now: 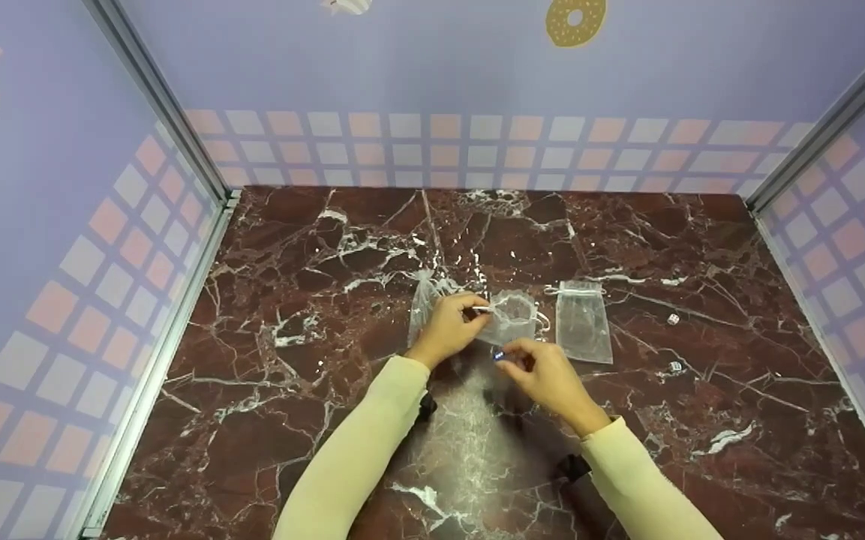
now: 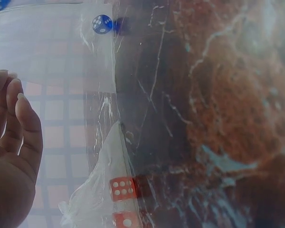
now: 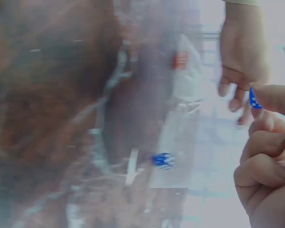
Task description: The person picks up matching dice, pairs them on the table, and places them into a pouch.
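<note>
My left hand (image 1: 447,326) pinches the rim of a sheer white drawstring pouch (image 1: 515,332), whose mouth gapes. To its right, my right hand (image 1: 548,375) holds a blue die (image 1: 499,355) between thumb and fingertip, just in front of the pouch. The right wrist view shows this held die (image 3: 254,98) with white pips. Another blue die (image 2: 102,24) appears at the pouch's bottom in the left wrist view; whether it lies inside I cannot tell. Beside the left hand is a gathered pouch (image 1: 421,300), with red dice (image 2: 123,189) showing at its bottom.
A flat sheer pouch (image 1: 584,324) lies right of the hands. Farther right, two small pale dice (image 1: 673,319) sit apart on the dark red marbled tabletop (image 1: 327,300). Patterned panels (image 1: 477,150) enclose the back and both sides.
</note>
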`<move>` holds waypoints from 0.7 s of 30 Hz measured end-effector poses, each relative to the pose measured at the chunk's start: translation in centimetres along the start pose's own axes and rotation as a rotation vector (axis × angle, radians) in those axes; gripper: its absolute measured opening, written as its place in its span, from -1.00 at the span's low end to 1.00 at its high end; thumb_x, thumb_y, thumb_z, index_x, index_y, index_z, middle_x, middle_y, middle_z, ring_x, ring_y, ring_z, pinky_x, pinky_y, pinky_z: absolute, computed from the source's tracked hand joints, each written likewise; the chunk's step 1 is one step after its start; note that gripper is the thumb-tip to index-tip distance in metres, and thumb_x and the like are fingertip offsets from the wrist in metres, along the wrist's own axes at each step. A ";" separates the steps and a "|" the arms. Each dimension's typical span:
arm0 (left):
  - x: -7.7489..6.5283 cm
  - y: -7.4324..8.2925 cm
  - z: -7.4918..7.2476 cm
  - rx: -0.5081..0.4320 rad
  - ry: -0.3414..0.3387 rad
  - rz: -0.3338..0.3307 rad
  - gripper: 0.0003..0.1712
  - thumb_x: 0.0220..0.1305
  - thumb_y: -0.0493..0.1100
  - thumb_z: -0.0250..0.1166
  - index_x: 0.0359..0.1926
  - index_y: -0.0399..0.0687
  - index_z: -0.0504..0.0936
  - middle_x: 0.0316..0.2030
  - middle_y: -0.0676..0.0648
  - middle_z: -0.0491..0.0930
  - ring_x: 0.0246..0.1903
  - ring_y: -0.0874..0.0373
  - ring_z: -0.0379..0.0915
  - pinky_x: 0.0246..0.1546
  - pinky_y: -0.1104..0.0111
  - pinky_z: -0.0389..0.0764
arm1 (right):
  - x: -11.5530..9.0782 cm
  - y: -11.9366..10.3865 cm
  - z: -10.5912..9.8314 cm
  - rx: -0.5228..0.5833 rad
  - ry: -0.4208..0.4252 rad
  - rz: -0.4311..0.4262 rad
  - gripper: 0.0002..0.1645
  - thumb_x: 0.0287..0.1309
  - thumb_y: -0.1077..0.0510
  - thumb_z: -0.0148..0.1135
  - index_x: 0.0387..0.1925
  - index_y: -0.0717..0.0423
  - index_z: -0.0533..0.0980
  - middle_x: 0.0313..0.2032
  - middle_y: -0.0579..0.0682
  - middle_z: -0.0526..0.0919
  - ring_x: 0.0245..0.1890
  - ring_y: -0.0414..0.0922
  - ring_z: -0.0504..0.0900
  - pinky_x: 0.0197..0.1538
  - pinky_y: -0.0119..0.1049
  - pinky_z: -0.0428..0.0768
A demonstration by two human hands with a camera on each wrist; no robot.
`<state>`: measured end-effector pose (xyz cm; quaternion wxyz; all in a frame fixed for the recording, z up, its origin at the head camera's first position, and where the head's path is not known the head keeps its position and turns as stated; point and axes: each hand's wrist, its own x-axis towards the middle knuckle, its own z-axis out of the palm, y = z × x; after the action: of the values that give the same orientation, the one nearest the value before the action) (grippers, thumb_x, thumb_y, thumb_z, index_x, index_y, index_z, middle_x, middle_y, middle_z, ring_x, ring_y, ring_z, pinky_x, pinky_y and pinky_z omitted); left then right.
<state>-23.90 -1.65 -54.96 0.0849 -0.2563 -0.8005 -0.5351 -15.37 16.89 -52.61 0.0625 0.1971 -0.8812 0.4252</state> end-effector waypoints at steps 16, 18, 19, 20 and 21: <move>0.0 0.1 0.1 0.010 0.000 -0.006 -0.89 0.12 -0.41 0.41 -0.28 -0.31 0.73 -0.31 -0.14 0.71 -0.41 0.06 0.56 -0.31 0.17 0.63 | 3.5 -2.1 -3.2 -0.006 0.286 -0.016 -0.79 0.07 0.25 0.47 -0.26 0.27 0.67 -0.68 -0.15 0.43 -0.71 -0.31 0.28 -0.61 -0.47 0.26; -0.1 0.0 0.1 0.001 -0.005 -0.013 -0.89 0.12 -0.41 0.40 -0.28 -0.32 0.73 -0.31 -0.15 0.71 -0.41 0.04 0.56 -0.32 0.14 0.63 | 3.7 -2.0 -3.3 -0.040 0.297 0.010 -0.79 0.06 0.22 0.49 -0.27 0.26 0.68 -0.70 -0.17 0.40 -0.71 -0.32 0.26 -0.61 -0.44 0.23; -0.1 0.0 0.1 -0.002 -0.007 -0.017 -0.89 0.12 -0.41 0.40 -0.28 -0.32 0.73 -0.31 -0.15 0.71 -0.41 0.03 0.57 -0.31 0.13 0.64 | 3.7 -2.0 -3.3 -0.054 0.299 0.021 -0.79 0.05 0.22 0.50 -0.28 0.25 0.68 -0.70 -0.18 0.38 -0.71 -0.32 0.25 -0.60 -0.43 0.22; 0.0 0.0 0.1 -0.005 -0.011 -0.020 -0.89 0.13 -0.40 0.40 -0.27 -0.32 0.73 -0.30 -0.15 0.71 -0.41 0.02 0.57 -0.31 0.13 0.64 | 3.7 -2.0 -3.3 -0.065 0.301 0.032 -0.79 0.05 0.21 0.50 -0.28 0.24 0.69 -0.71 -0.18 0.37 -0.71 -0.31 0.25 -0.60 -0.42 0.22; 0.0 0.0 0.1 -0.002 -0.013 -0.020 -0.89 0.13 -0.40 0.40 -0.27 -0.31 0.73 -0.30 -0.15 0.71 -0.40 0.03 0.58 -0.30 0.12 0.64 | 3.7 -1.9 -3.4 -0.075 0.302 0.041 -0.79 0.04 0.20 0.51 -0.29 0.23 0.70 -0.71 -0.18 0.36 -0.72 -0.31 0.25 -0.60 -0.41 0.21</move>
<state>-23.84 -1.55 -55.01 0.0742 -0.2519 -0.8030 -0.5350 -18.22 17.30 -48.06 0.1931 0.1105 -0.8808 0.4179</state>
